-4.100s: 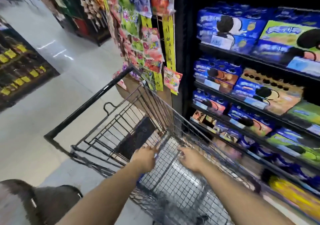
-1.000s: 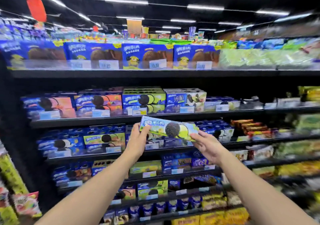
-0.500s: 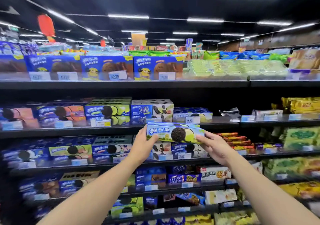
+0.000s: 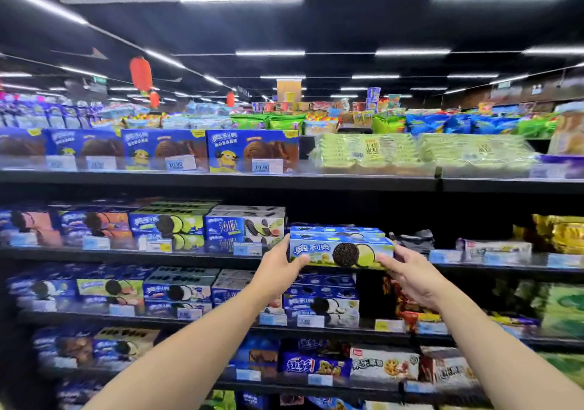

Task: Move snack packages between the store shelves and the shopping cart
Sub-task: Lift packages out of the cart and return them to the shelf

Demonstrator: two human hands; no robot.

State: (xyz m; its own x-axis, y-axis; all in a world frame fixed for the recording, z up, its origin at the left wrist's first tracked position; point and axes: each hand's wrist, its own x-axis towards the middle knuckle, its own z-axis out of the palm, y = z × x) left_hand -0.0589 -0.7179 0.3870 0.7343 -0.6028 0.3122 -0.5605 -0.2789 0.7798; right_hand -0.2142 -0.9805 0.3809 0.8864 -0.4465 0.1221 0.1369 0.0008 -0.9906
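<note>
Both hands are clamped on one cookie box (image 4: 339, 253), which is held level between them with its printed face toward the camera. The left hand (image 4: 278, 270) is wrapped round the box's left end, with the thumb laid on the lower front corner. The right hand (image 4: 407, 278) is set against the right end, thumb under the front edge and fingers spread along the side. The box is positioned at the front lip of the second shelf (image 4: 126, 256), just right of the thin-cookie boxes (image 4: 245, 227) and in front of matching blue box tops (image 4: 335, 231). Whether it rests on the shelf or is held just above it cannot be told. On the top shelf (image 4: 221, 180), large blue boxes (image 4: 252, 150) and pale green packets (image 4: 366, 152) are lined up behind price tags (image 4: 261, 166). More blue boxes (image 4: 320, 307) are stacked on the shelf below the hands. A red lantern (image 4: 141, 73) is hung from the dark ceiling.
</note>
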